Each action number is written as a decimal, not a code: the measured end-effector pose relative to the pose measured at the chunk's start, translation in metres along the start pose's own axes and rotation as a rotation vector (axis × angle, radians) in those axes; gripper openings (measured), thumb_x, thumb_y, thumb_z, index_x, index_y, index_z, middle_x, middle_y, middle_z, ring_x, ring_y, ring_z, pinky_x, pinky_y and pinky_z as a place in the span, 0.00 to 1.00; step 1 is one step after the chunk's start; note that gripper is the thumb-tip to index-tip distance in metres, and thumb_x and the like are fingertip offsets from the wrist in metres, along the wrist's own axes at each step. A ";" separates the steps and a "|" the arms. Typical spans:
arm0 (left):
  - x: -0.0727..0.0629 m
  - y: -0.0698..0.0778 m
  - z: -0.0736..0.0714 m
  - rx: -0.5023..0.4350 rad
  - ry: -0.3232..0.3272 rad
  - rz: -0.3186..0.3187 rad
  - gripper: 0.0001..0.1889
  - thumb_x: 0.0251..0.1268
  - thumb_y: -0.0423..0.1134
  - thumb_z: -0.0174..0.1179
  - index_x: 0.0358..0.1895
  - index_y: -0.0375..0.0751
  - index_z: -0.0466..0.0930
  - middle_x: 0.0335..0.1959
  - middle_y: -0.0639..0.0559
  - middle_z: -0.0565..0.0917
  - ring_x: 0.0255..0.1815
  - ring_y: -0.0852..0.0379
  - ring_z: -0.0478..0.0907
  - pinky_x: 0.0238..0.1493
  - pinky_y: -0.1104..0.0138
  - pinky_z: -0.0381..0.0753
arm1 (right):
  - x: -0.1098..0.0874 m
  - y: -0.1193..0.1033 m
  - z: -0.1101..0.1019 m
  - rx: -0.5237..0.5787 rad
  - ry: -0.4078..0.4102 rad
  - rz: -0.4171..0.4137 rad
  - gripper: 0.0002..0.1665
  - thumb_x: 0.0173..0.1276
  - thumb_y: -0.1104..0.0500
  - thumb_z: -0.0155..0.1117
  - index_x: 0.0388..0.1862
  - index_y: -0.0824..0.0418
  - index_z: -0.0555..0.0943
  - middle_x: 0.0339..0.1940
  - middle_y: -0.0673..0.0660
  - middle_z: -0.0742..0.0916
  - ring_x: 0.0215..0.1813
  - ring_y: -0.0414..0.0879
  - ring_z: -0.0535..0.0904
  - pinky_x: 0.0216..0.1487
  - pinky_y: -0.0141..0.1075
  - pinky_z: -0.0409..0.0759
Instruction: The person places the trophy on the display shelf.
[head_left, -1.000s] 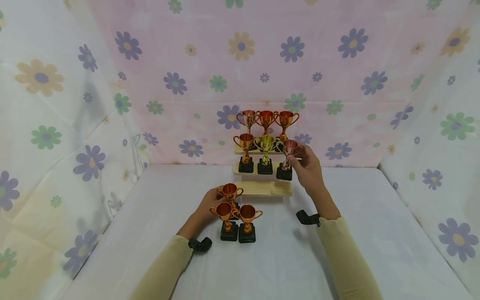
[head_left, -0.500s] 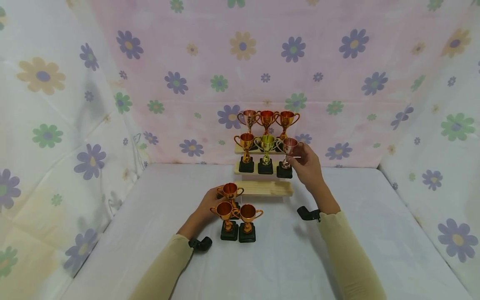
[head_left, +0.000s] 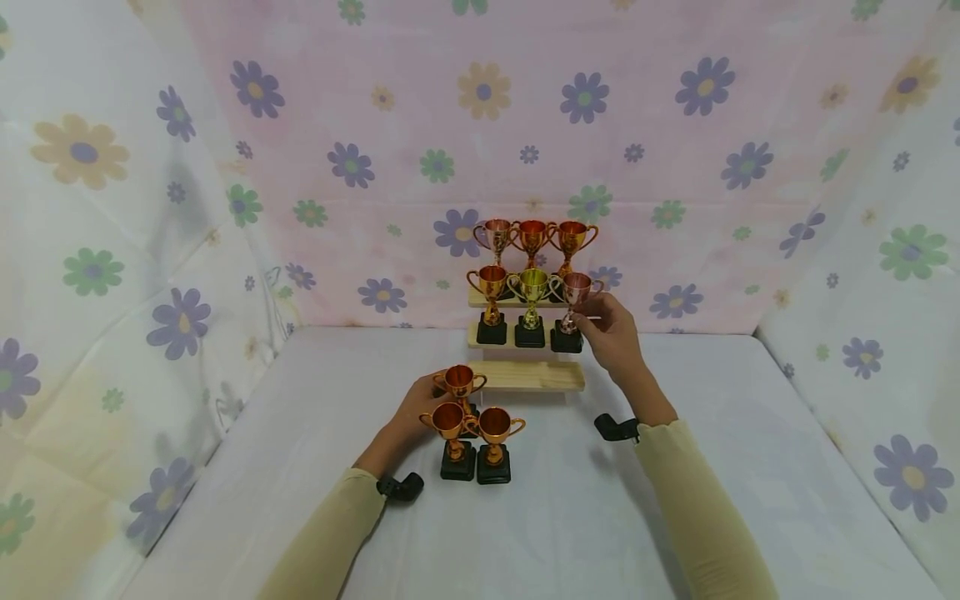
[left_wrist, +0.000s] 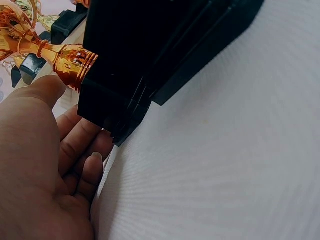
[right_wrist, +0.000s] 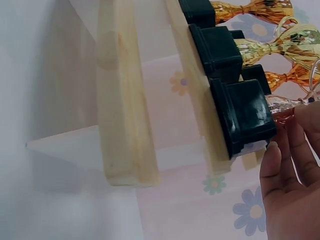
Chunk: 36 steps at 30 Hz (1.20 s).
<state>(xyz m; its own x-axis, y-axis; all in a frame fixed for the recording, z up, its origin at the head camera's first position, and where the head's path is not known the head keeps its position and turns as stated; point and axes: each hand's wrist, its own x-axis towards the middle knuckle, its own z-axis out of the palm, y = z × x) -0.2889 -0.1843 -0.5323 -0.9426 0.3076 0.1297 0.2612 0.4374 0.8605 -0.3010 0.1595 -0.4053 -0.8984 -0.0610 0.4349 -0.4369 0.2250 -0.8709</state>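
My right hand (head_left: 617, 337) pinches the stem of a rose-gold trophy cup (head_left: 576, 292) at the right end of the middle shelf. Its black base (right_wrist: 247, 115) overlaps the shelf board in the right wrist view, beside the base of a yellow-gold trophy (head_left: 532, 287). On the table, my left hand (head_left: 411, 412) holds the rear one of three bronze trophies (head_left: 459, 382), thumb at its stem and fingers behind its black base. Two more bronze trophies, a left one (head_left: 447, 422) and a right one (head_left: 495, 427), stand upright just in front of it.
A tiered wooden rack stands at the back; its lowest board (head_left: 525, 377) carries nothing. An orange-gold trophy (head_left: 491, 287) is at the middle tier's left end. Three trophies (head_left: 532, 237) line the top tier. Flowered cloth (head_left: 360, 250) hangs behind and at both sides.
The rose-gold trophy in my right hand has shifted slightly left and back, more upright and in line with its neighbours. My left hand and the bronze trophies stay put.
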 end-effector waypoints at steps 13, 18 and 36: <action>0.002 0.004 0.001 -0.003 0.000 -0.016 0.20 0.78 0.38 0.59 0.67 0.36 0.81 0.54 0.45 0.89 0.49 0.53 0.82 0.66 0.47 0.79 | -0.007 -0.001 0.001 -0.034 0.081 -0.014 0.16 0.76 0.71 0.62 0.59 0.78 0.77 0.54 0.74 0.84 0.52 0.51 0.81 0.54 0.31 0.78; 0.001 0.005 0.002 0.018 0.007 -0.017 0.21 0.77 0.40 0.60 0.67 0.35 0.81 0.57 0.44 0.89 0.52 0.52 0.82 0.66 0.47 0.79 | -0.017 0.000 -0.002 -0.023 0.085 -0.058 0.14 0.75 0.72 0.62 0.56 0.79 0.77 0.50 0.73 0.84 0.47 0.42 0.80 0.52 0.31 0.79; 0.000 0.001 0.000 0.028 -0.005 0.003 0.21 0.77 0.37 0.58 0.68 0.33 0.80 0.54 0.43 0.89 0.47 0.54 0.81 0.62 0.50 0.81 | -0.034 0.047 0.012 -0.028 -0.057 -0.164 0.09 0.72 0.74 0.64 0.50 0.75 0.82 0.40 0.69 0.85 0.38 0.40 0.79 0.41 0.29 0.79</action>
<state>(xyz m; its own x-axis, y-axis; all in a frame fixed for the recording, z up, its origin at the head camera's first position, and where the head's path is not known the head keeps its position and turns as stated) -0.2889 -0.1839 -0.5309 -0.9409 0.3130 0.1296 0.2697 0.4603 0.8458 -0.2912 0.1607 -0.4639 -0.8167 -0.1537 0.5563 -0.5770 0.2345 -0.7823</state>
